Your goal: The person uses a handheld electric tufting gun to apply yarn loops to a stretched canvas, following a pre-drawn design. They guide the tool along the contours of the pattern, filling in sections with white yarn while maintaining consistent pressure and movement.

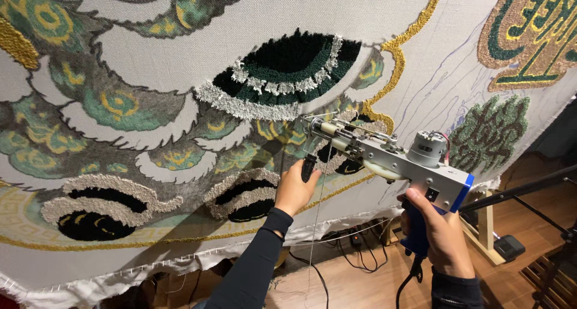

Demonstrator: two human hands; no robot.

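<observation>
Dark navy long sleeves (255, 267), both arms, hands bare

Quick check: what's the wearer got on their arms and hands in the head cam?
Both arms wear long, close-fitting dark sleeves with ribbed cuffs ending at the wrist. The left hand and right hand are bare: no gloves, and no rings, watch or markings visible from this angle.

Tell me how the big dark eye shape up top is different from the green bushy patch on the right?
The eye shape is black and dark green with a fuzzy white edge; the green patch is one green all over. The eye shape is wider and curved like a crescent; the green patch is smaller, taller and lumpy. The tufting gun points nearer the eye shape. Both are fluffy tufted yarn on the pale cloth.
</observation>
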